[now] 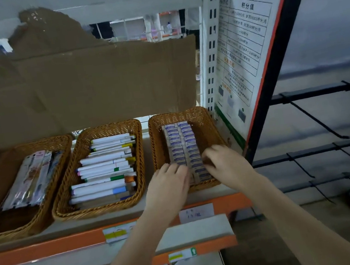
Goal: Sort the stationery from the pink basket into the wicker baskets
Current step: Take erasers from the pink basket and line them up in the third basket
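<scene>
While both hands reach into the right wicker basket (205, 127) at the centre right of the frame, the left hand (168, 185) lies with fingers fairly straight, pressing on the near end of the eraser boxes (183, 144). The right hand (224, 161) has its fingers curled down onto the same rows; whether it pinches a box I cannot tell. At centre, the middle wicker basket (105, 129) holds white pens (106, 166), and the left wicker basket (61, 173) holds packaged items (30, 178). All three sit on an orange-edged shelf (50, 246).

An orange-edged shelf (50, 246) backed by cardboard (93, 85), beside a black rack (332, 148).
</scene>
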Motion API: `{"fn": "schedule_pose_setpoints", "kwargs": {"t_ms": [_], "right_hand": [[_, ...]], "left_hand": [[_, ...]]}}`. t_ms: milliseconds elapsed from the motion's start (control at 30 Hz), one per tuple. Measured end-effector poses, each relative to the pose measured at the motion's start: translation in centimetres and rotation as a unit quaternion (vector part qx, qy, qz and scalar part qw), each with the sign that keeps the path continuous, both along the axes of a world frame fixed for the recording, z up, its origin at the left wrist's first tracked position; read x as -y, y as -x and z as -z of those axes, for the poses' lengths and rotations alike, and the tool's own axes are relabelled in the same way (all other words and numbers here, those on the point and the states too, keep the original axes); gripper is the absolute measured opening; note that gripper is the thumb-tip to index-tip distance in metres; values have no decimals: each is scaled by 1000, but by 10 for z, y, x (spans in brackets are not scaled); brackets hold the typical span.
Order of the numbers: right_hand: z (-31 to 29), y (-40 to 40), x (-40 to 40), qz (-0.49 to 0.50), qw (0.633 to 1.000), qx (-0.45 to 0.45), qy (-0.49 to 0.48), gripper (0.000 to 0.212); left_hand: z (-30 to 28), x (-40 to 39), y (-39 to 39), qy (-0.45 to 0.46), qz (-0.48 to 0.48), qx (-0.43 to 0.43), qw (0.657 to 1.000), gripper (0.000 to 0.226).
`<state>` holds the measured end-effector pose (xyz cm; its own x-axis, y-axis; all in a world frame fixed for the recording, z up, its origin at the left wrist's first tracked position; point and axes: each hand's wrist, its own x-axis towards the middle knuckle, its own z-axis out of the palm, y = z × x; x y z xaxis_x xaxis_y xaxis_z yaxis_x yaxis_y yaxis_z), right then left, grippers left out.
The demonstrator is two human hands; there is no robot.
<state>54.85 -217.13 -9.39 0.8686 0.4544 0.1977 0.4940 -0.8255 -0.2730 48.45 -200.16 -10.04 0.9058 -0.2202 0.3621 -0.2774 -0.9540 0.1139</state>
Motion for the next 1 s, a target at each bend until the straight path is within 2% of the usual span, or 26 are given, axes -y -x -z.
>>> {"fn": "schedule_pose_setpoints", "kwargs": {"t_ms": [133,467,833,1000], "right_hand": [[-8,2,3,-30,999,-2,12,17],[-66,0,-71,-89,994,37,52,19],[-99,49,-263,-144,986,61,52,15],[-103,86,-361,-178,980,79,48,19]], "left_hand": [[-8,-5,-10,-61,-41,-36,997,29],[-73,-89,-1,-163,-132,-41,977,35],[-118,-292,93,-215,-252,-10,944,34],[-125,-389,142,-184,-281,-7,942,29]]}}
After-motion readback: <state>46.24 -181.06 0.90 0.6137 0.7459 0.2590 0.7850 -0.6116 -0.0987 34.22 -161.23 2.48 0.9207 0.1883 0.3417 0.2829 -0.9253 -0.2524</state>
